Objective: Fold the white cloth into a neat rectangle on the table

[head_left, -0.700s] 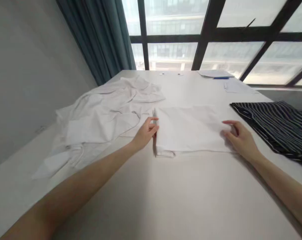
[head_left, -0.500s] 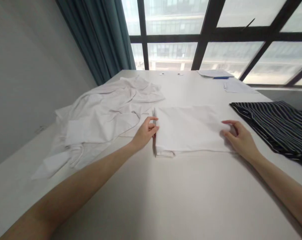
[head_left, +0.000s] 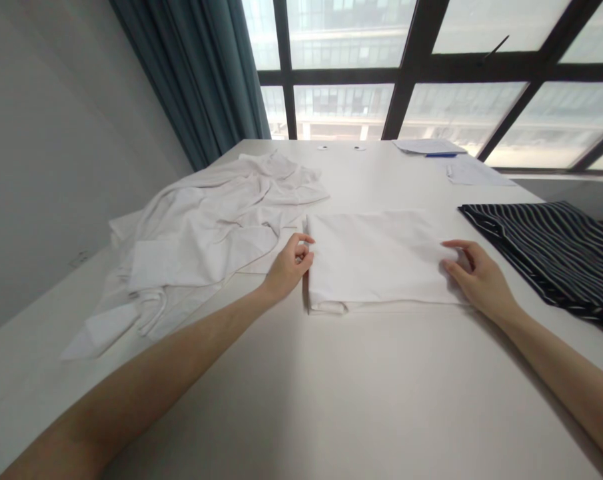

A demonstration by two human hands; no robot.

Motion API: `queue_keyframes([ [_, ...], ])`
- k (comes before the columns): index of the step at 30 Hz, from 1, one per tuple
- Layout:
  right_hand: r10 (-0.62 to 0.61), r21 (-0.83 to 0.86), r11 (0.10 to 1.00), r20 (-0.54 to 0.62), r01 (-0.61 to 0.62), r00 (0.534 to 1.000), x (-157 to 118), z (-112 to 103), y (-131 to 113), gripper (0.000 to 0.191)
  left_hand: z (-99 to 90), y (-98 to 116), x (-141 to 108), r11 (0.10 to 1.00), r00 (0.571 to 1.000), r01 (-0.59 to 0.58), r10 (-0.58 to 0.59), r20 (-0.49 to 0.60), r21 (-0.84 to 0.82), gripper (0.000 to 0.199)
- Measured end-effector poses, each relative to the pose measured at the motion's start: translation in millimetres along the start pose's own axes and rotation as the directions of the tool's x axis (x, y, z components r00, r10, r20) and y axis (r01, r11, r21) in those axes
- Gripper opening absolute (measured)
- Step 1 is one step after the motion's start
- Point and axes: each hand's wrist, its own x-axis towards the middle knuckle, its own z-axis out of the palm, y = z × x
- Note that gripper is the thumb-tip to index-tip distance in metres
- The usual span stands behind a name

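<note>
Left hand [head_left: 287,268] pinches folded cloth [head_left: 378,257] at left edge; right hand [head_left: 476,277] grips right edge, on desk [head_left: 331,387].

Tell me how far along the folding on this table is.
Done: one white cloth lies folded into a flat rectangle, and a striped cloth lies flat at the right. In hand: the left hand and right hand pinch the white rectangle's two ends. Left: the crumpled white heap beside it is unfolded.
</note>
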Motion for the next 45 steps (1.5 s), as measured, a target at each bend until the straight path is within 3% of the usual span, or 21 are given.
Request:
queue_keyframes([
  [22, 0.006, -0.050, 0.999, -0.006, -0.006, 1.000, -0.7, -1.6, -4.7, 0.040, 1.0, 2.9, -2.0, 0.986, 0.995, -0.093, 0.096, -0.017, 0.138, 0.016],
  [27, 0.046, -0.053, 0.998, 0.019, -0.045, 0.999, -2.8, -2.3, -9.5, 0.039, 1.7, 9.1, -4.0, 0.946, 0.983, -0.183, 0.179, 0.041, 0.267, 0.015],
  [35, -0.005, -0.068, 0.998, 0.015, 0.006, 1.000, -2.1, -1.6, -4.4, 0.036, 1.4, 10.8, -4.7, 0.878, 0.956, -0.294, 0.273, 0.111, 0.377, 0.013],
  [42, 0.028, -0.045, 0.999, 0.031, -0.026, 0.999, -3.3, -1.7, -8.1, 0.038, 2.8, 12.9, -10.8, 0.726, 0.888, -0.460, 0.357, 0.291, 0.512, 0.016],
  [45, 0.028, -0.057, 0.998, 0.025, -0.026, 0.999, -2.9, -1.7, -7.7, 0.037, 3.3, 14.7, -12.3, 0.709, 0.871, -0.487, 0.346, 0.350, 0.510, 0.013],
])
